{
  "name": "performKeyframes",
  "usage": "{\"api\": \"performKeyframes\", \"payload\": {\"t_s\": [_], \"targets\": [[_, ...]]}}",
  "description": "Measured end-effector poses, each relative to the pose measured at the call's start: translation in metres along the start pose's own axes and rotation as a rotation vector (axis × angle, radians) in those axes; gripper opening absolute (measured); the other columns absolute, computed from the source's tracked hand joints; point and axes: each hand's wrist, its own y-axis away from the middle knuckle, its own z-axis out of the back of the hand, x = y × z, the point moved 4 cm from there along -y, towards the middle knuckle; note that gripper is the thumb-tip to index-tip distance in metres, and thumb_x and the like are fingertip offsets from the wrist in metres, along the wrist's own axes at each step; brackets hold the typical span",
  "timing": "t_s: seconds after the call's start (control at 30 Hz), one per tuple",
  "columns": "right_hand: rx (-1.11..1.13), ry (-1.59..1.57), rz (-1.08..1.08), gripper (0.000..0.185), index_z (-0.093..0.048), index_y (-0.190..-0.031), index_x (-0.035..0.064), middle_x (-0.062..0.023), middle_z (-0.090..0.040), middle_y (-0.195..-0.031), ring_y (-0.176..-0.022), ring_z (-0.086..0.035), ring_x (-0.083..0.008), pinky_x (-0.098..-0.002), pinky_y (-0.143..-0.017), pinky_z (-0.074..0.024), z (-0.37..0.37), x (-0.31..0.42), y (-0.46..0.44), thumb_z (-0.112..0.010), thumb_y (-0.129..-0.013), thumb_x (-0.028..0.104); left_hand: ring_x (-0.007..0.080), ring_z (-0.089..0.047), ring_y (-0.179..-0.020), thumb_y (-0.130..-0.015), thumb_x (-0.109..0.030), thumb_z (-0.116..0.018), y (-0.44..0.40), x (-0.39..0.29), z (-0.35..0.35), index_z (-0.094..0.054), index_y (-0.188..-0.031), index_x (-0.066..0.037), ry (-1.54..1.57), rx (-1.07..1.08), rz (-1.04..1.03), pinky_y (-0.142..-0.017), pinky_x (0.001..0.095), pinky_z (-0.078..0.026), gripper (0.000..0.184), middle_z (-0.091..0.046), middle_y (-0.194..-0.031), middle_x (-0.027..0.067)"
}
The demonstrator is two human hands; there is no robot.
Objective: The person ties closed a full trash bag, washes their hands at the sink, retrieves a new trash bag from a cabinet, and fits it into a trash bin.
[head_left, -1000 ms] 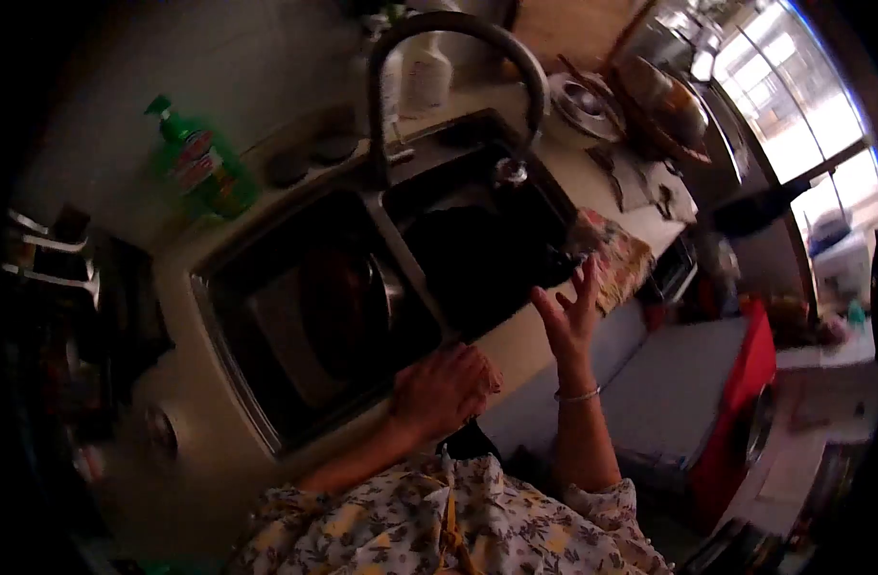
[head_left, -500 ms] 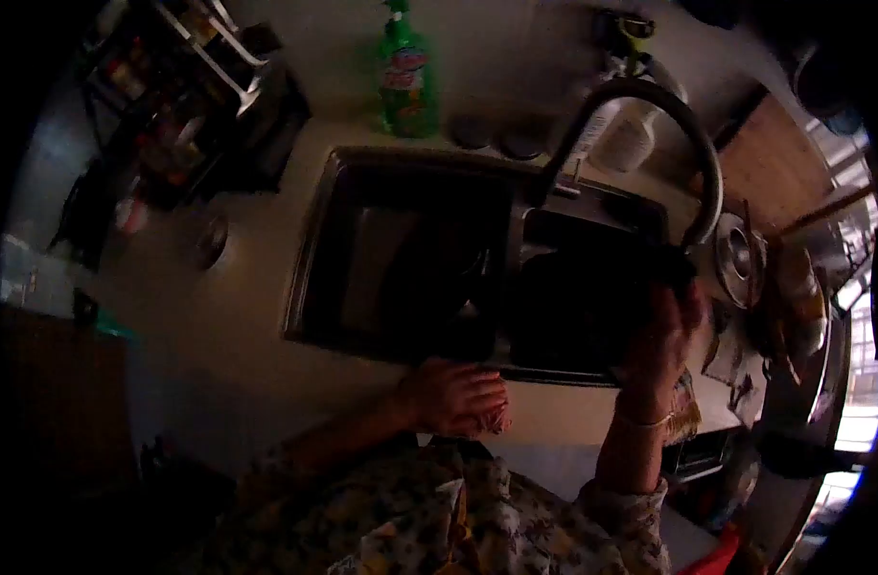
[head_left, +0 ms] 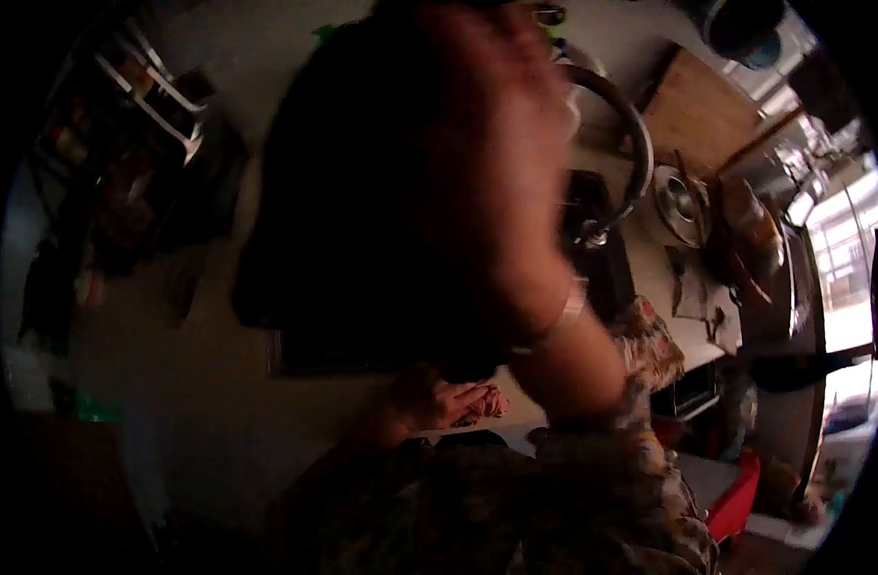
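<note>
A large black object (head_left: 353,211), its details lost in shadow, fills the middle of the view and hides most of the sink. My right hand (head_left: 501,105), blurred and raised close to the camera, is at its upper right side and appears closed on it. The hold itself is hard to see. Low at the counter's front edge, my left hand (head_left: 431,402) rests with its fingers curled over a crumpled pinkish cloth (head_left: 489,405). The curved faucet (head_left: 642,144) stands to the right of the black object.
Right of the faucet are a metal lid or bowl (head_left: 681,204), a basket (head_left: 746,240) and a wooden board (head_left: 698,110). A patterned cloth (head_left: 653,345) hangs at the counter's right edge. At the left stands a dark rack (head_left: 137,144) of items.
My right hand has risen from the right basin towards the camera and to the left, and the black object now covers the sink. My left hand stays on the pinkish cloth. The view has turned.
</note>
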Motion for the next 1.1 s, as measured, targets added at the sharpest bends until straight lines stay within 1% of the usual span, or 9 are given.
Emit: {"api": "performKeyframes", "payload": {"t_s": [0.1,0.2,0.37,0.5,0.7,0.77,0.83,0.93,1.1], "targets": [[-0.171,-0.897,-0.511,0.021,-0.056,-0.104,0.0006,-0.0028,-0.058,-0.095,-0.079,-0.052,-0.0107,-0.0253,-0.071,-0.0446,-0.062,-0.012,0.020,-0.057,-0.085,0.010,0.0241,-0.057,-0.106,-0.084,-0.024,-0.063,0.027,-0.108,0.001,-0.068,-0.098,-0.007,-1.178,-0.241,-0.703,-0.087,0.0391,-0.049,0.022,-0.064,-0.105,0.0082],[-0.182,-0.658,-0.487,0.022,-0.055,-0.106,-0.0027,-0.0046,-0.060,-0.097,-0.086,-0.055,-0.0141,-0.0299,-0.078,-0.0455,-0.098,-0.039,0.053,-0.052,-0.087,0.008,0.0264,-0.057,-0.106,-0.077,-0.022,-0.071,0.017,-0.067,0.012,-0.065,-0.105,-0.007,-0.256,-0.255,-0.336,-0.089,0.0399,-0.048,0.032,-0.062,-0.110,0.0101],[0.182,-0.314,-0.615,0.032,-0.051,-0.114,-0.0049,-0.0292,-0.061,-0.101,-0.104,-0.059,-0.0380,-0.0397,-0.085,-0.0475,-0.143,-0.065,0.135,-0.053,-0.082,0.003,0.0235,-0.036,-0.130,-0.081,-0.013,-0.071,0.032,-0.043,0.014,-0.034,-0.138,-0.006,0.138,-0.066,-0.074,-0.107,0.0394,-0.031,0.068,-0.037,-0.141,0.0101],[0.543,-0.265,-0.725,0.037,-0.051,-0.117,-0.0021,-0.0287,-0.057,-0.112,-0.106,-0.057,-0.0406,-0.0418,-0.085,-0.0481,-0.155,-0.095,0.195,-0.058,-0.081,0.008,0.0229,-0.049,-0.118,-0.084,-0.010,-0.067,0.038,-0.111,0.011,-0.043,-0.130,-0.006,-0.662,-0.218,-0.131,-0.097,0.0394,-0.042,0.052,-0.049,-0.129,0.0116],[0.615,-0.167,-0.408,0.054,-0.047,-0.132,0.0064,-0.0208,-0.049,-0.125,-0.108,-0.056,-0.0324,-0.0383,-0.098,-0.0423,0.008,-0.146,0.219,-0.065,-0.082,0.018,0.0190,-0.061,-0.076,-0.084,-0.006,-0.058,-0.016,-0.121,-0.005,-0.058,-0.104,-0.004,-0.816,-0.349,-0.505,-0.065,0.0328,-0.049,0.020,-0.061,-0.087,0.0065],[0.760,-0.182,-0.597,0.039,-0.057,-0.119,0.0048,-0.0165,-0.058,-0.111,-0.103,-0.059,-0.0290,-0.0379,-0.092,-0.0453,0.083,-0.197,0.241,-0.065,-0.083,0.018,0.0172,-0.060,-0.074,-0.091,-0.006,-0.047,-0.057,-0.087,-0.010,-0.059,-0.105,-0.004,0.219,-0.529,-0.235,-0.063,0.0311,-0.048,0.019,-0.061,-0.089,0.0064],[0.859,0.129,-0.074,0.025,-0.065,-0.106,0.0040,-0.0102,-0.065,-0.095,-0.096,-0.062,-0.0232,-0.0360,-0.085,-0.0486,0.151,-0.249,0.272,-0.061,-0.086,0.018,0.0167,-0.060,-0.077,-0.092,-0.007,-0.044,-0.098,-0.108,-0.012,-0.059,-0.107,-0.005,0.279,-0.584,-0.362,-0.066,0.0304,-0.048,0.021,-0.061,-0.089,0.0068],[0.598,-0.149,-0.916,0.023,-0.065,-0.102,0.0024,-0.0057,-0.067,-0.088,-0.083,-0.063,-0.0142,-0.0311,-0.075,-0.0501,0.201,-0.334,0.281,-0.053,-0.090,0.019,0.0158,-0.059,-0.084,-0.093,-0.012,-0.042,-0.169,-0.066,0.007,-0.059,-0.111,-0.005,0.438,-0.706,-0.392,-0.073,0.0287,-0.047,0.025,-0.061,-0.092,0.0069],[0.416,-0.418,-0.979,0.029,-0.062,-0.112,-0.0027,-0.0058,-0.067,-0.095,-0.086,-0.059,-0.0119,-0.0285,-0.078,-0.0481,0.163,-0.402,0.194,-0.054,-0.092,0.017,0.0148,-0.056,-0.092,-0.094,-0.027,-0.047,-0.246,-0.090,0.002,-0.058,-0.114,-0.006,0.644,-0.960,-0.177,-0.084,0.0271,-0.043,0.030,-0.061,-0.102,0.0045]]}}
